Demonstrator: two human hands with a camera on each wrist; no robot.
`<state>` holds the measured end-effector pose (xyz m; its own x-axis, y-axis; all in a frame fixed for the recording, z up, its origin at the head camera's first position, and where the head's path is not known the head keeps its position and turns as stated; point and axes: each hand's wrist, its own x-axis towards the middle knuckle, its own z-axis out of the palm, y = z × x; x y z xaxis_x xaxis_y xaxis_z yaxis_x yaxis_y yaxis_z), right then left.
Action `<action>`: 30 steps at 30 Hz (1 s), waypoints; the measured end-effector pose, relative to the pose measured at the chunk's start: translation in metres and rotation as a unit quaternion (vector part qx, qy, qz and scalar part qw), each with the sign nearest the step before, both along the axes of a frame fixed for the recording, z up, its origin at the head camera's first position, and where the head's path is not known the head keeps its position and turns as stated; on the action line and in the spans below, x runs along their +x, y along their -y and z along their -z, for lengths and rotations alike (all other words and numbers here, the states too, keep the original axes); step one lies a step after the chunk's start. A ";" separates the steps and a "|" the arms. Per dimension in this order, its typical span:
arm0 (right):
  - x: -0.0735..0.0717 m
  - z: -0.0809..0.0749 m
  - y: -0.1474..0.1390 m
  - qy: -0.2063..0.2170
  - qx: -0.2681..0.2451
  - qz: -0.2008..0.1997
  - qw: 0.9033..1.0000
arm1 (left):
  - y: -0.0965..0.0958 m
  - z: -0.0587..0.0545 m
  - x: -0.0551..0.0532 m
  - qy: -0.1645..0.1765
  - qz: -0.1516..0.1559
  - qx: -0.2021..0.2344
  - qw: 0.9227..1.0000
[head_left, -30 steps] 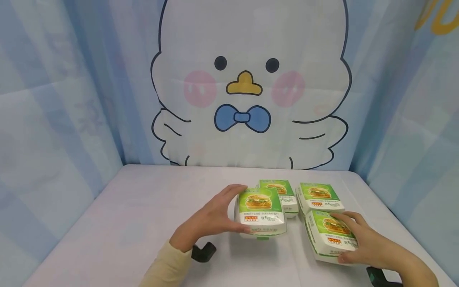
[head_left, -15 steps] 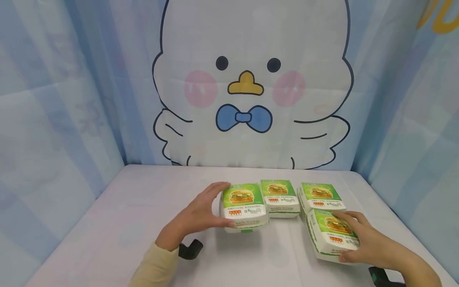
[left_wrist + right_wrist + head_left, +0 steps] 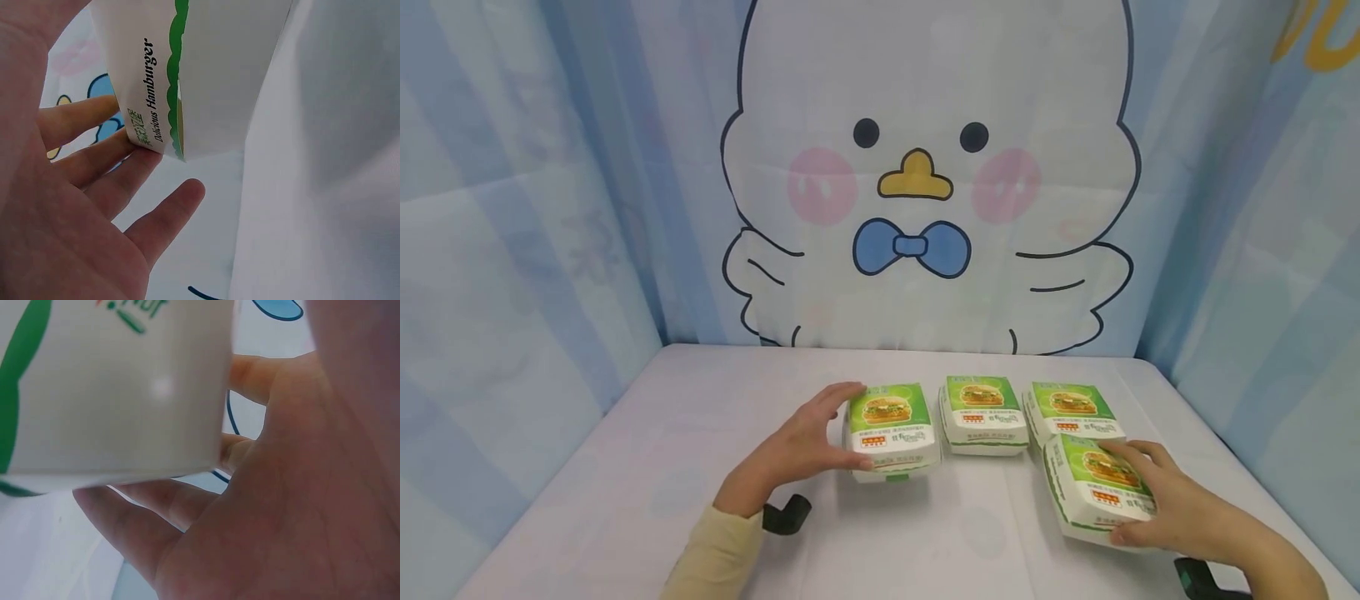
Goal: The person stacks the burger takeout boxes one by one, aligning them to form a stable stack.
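My left hand [image 3: 797,446] grips a green-and-white hamburger box [image 3: 892,433] by its left side, thumb at the front and fingers at the back. The shadow beneath suggests that it hangs just above the table. In the left wrist view, "Delicious Hamburger" reads along the box side [image 3: 147,87]. My right hand [image 3: 1187,508] holds a second hamburger box [image 3: 1093,492] at its right edge; in the right wrist view some fingers reach below this box [image 3: 125,412]. Whether it touches the table I cannot tell. Behind stand two matching boxes, one centre [image 3: 983,417] and one right [image 3: 1069,408].
A white cloth covers the table [image 3: 625,467]. Blue patterned curtains [image 3: 512,208] hang on both sides, and a backdrop with a cartoon bird [image 3: 917,308] rises at the table's far edge. The two right-hand boxes sit very close together.
My left hand has carried its box leftward, away from the centre back box, which now shows whole with a small gap beside it. The right hand and its box have barely moved.
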<state>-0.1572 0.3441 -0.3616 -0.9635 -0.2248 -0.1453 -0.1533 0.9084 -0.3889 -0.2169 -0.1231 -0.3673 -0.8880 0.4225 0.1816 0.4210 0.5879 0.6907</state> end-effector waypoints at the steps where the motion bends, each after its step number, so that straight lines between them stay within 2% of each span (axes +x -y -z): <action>1: 0.000 0.000 0.000 -0.001 0.001 0.000 1.000 | 0.000 0.001 0.000 0.008 0.001 -0.001 1.000; 5: 0.003 -0.002 -0.001 -0.007 -0.002 -0.004 1.000 | 0.001 0.005 -0.002 0.037 0.005 -0.010 0.999; 13: 0.003 -0.007 0.001 -0.014 0.000 -0.007 1.000 | 0.004 0.012 -0.005 0.062 0.012 -0.022 0.998; 18: 0.003 -0.005 0.000 -0.019 0.000 -0.005 1.000 | 0.004 0.016 -0.006 0.066 0.038 -0.044 0.996; 30: 0.004 -0.008 0.005 -0.050 0.013 -0.002 0.999 | 0.000 0.023 -0.006 0.075 0.054 -0.060 0.994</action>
<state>-0.1528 0.3392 -0.3532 -0.9726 -0.2261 -0.0547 -0.1937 0.9175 -0.3473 -0.2229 -0.1233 -0.3905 -0.8499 0.5269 -0.0064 0.3834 0.6267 0.6784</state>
